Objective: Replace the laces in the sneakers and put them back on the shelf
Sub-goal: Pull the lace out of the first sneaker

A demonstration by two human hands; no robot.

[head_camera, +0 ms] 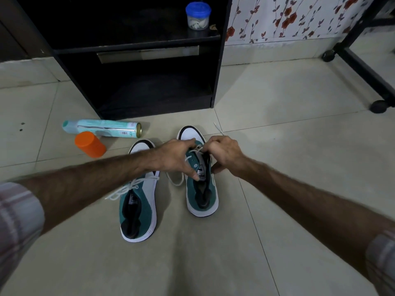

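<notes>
Two green-and-white sneakers stand side by side on the tiled floor, toes pointing at the black shelf unit [136, 48]. The left sneaker [139, 201] is laced, its white bow lying loose. The right sneaker [201, 189] is partly laced with a white lace [175, 180]; one loop hangs off its left side and one end trails past the toe. My left hand [177, 157] holds this shoe's left eyelet side, thumb pressing on the tongue. My right hand [224, 152] pinches the lace at the upper eyelets on the right side.
A spray can [102, 128] lies on its side before the shelf, with an orange cylinder [90, 145] beside it. A blue-lidded jar [197, 16] stands on the upper shelf. A black wheeled frame [363, 67] runs along the right.
</notes>
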